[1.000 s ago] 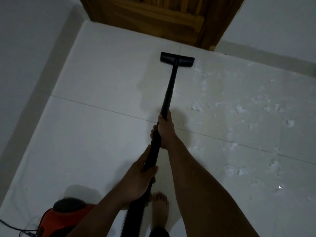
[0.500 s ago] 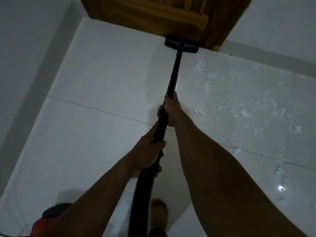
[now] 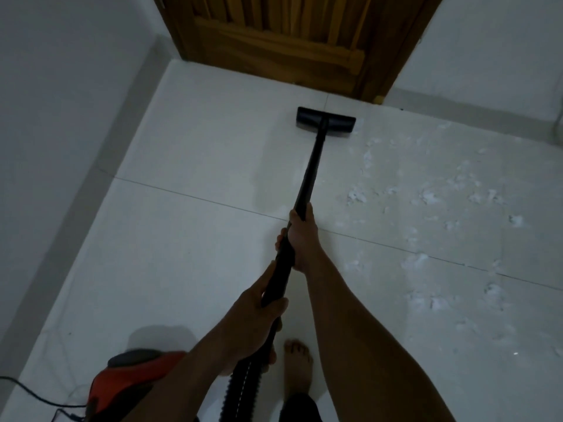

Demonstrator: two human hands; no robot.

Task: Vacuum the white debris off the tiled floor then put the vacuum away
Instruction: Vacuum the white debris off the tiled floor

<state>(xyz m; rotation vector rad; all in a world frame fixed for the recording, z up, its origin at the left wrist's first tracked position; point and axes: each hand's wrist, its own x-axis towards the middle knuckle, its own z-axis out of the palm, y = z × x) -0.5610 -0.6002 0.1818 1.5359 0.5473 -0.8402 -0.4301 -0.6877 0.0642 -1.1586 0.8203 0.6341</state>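
My right hand [image 3: 300,239] is wrapped around the black wand [image 3: 307,184] partway down, fingers closed on it, and my left hand [image 3: 259,324] grips lower, fingers curled where the wand meets the ribbed hose [image 3: 240,388]. The nozzle [image 3: 326,120] lies flat on the floor [image 3: 182,239] a little short of the wooden door [image 3: 274,41], its right end just touching the white debris [image 3: 426,196] scattered over the tiles to the right. The red vacuum [image 3: 128,382] sits at my lower left with its cord [image 3: 33,394] trailing off, and my bare foot [image 3: 297,367] stands beside the hose.
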